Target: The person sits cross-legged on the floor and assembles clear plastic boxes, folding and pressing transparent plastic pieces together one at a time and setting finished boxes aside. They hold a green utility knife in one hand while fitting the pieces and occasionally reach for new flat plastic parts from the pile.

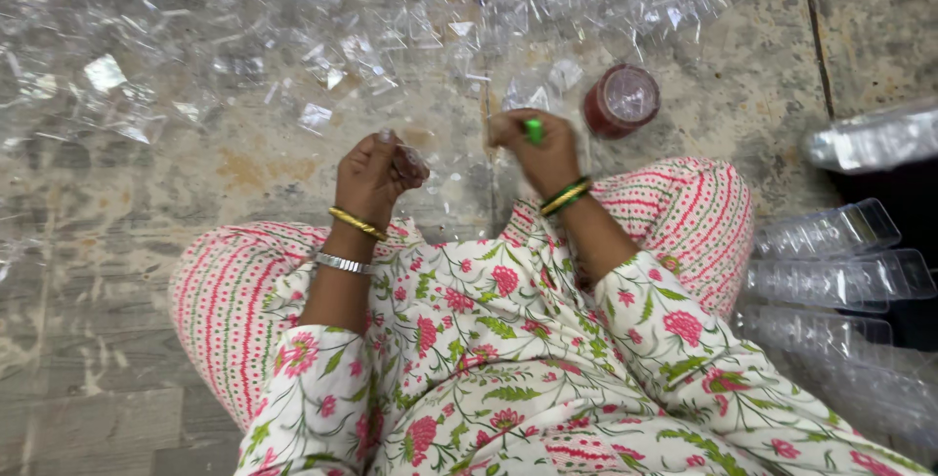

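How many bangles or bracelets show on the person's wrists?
4: a gold bangle and a silver bracelet on the left forearm; a green bangle and a gold one together on the right wrist. Sleeves may hide more.

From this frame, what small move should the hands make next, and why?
Probably bring the two hands together. The left hand pinches a small clear plastic piece, and the right hand grips a small green item; a narrow gap separates them above the floor. Exactly how the parts fit is too small to tell.

Home piecework spot: worn stone floor (117, 241) strewn with clear plastic pieces (322, 36).
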`<action>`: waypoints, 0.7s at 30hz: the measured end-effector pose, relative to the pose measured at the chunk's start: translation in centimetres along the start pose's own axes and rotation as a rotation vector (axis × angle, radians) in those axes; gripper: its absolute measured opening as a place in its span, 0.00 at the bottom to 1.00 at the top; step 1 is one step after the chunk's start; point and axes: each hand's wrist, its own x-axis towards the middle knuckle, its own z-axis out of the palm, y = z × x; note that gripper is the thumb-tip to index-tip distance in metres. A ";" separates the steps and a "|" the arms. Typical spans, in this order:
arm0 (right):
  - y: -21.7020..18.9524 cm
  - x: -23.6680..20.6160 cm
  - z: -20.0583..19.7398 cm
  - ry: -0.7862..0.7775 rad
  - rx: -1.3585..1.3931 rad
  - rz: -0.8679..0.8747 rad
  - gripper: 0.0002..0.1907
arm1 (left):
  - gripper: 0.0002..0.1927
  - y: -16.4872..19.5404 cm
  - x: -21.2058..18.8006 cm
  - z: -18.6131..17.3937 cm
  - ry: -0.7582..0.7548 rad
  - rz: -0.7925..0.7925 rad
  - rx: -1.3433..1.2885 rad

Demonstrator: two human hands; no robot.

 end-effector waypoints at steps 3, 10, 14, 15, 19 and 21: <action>-0.4 -1.3 1.7 -0.202 -0.013 0.004 0.11 | 0.17 0.0 -1.5 1.1 -0.133 0.010 -0.149; -2.0 -1.8 1.0 -0.205 0.035 0.220 0.10 | 0.14 -0.8 -2.2 2.2 -0.278 0.016 -0.222; -1.8 -1.3 1.0 -0.301 0.095 -0.024 0.10 | 0.15 -0.3 -2.2 2.3 -0.260 -0.019 -0.244; -1.6 -1.2 1.1 -0.295 0.125 0.030 0.10 | 0.16 -0.2 -2.3 2.3 -0.250 -0.038 -0.253; -1.1 -1.2 1.3 -0.284 0.132 0.054 0.12 | 0.13 0.1 -2.3 2.5 -0.205 -0.025 -0.227; -0.9 -1.5 1.8 -0.229 0.074 0.081 0.10 | 0.10 0.0 -2.1 2.4 -0.171 -0.022 -0.237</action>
